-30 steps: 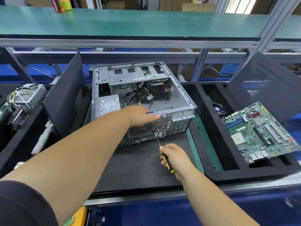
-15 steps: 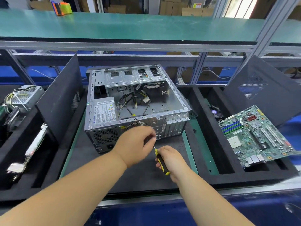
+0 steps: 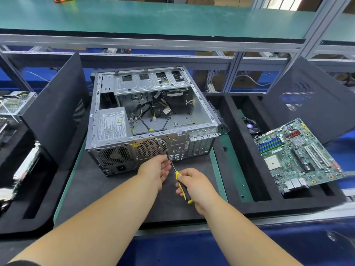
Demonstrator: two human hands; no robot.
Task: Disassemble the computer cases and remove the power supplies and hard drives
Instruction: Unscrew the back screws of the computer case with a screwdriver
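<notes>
An open grey computer case (image 3: 107,120) lies on its side on the dark mat, rear panel toward me. Its power supply (image 3: 113,125) with a white label sits in the near left corner, loose cables beside it. A drive (image 3: 175,92) shows in the bay at the far right. My right hand (image 3: 194,186) grips the yellow-and-black handle of a screwdriver (image 3: 182,186), whose tip points at the rear panel below the fan grille. My left hand (image 3: 155,170) is just left of the shaft, fingers loosely curved beside it, holding nothing I can see.
A green motherboard (image 3: 295,152) lies tilted over the black foam tray (image 3: 238,150) at the right. Black side panels lean at the left (image 3: 55,110) and right (image 3: 311,100). A removed power supply (image 3: 14,104) and parts sit in the left tray. A green shelf (image 3: 153,18) runs overhead.
My left hand left the case's top rear edge and came down beside the screwdriver shaft. The case has turned, so its rear panel faces me more squarely. My right hand keeps hold of the screwdriver.
</notes>
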